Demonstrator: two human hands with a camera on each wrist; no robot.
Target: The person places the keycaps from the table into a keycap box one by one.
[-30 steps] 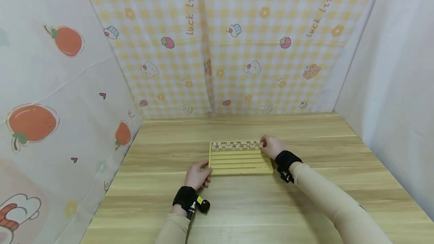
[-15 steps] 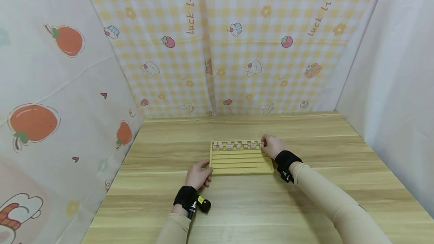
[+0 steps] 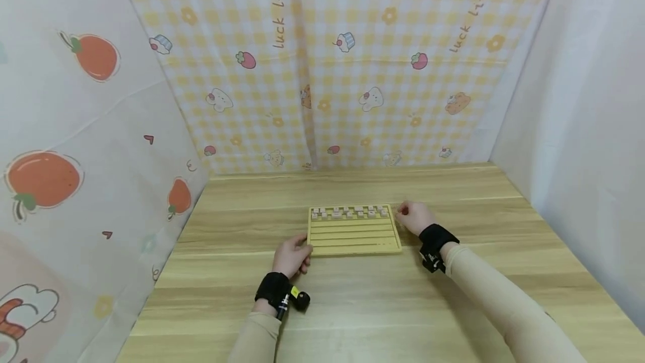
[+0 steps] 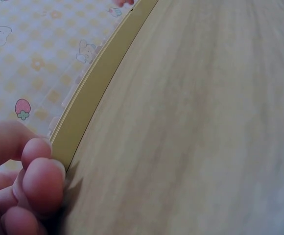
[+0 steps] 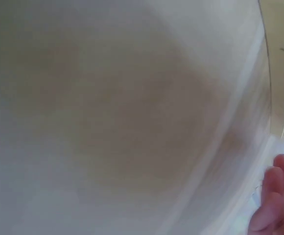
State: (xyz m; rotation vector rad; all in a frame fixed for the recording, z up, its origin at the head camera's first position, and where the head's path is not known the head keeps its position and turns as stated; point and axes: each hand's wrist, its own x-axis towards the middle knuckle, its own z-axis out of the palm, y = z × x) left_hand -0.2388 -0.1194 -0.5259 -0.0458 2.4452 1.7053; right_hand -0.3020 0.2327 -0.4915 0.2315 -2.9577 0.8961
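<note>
A flat yellow ridged tray [image 3: 353,238] lies on the table in the head view. Two rows of small pale pieces [image 3: 336,215] that look like keycaps stand along its far side. My left hand [image 3: 291,256] holds the tray's near left corner, thumb at the front and fingers by the side. The left wrist view shows the fingertips [image 4: 43,181] against the tray's end. Just off the far right edge of the tray is my right hand [image 3: 415,217], with its fingers loosely bent. No piece shows between its fingers [image 5: 273,188] in the right wrist view, though they are partly cut off.
The wooden table [image 3: 353,307] spreads out around the tray. A yellow checked cloth [image 3: 347,83] hangs behind the table, and pale cloth walls [image 3: 579,99] stand at both sides. Each wrist wears a black strap [image 3: 437,240] with a camera.
My right hand has left the right end of the rows and moved rightward off the tray, uncovering the end pieces. My left hand stays at the corner. The head view has shifted slightly.
</note>
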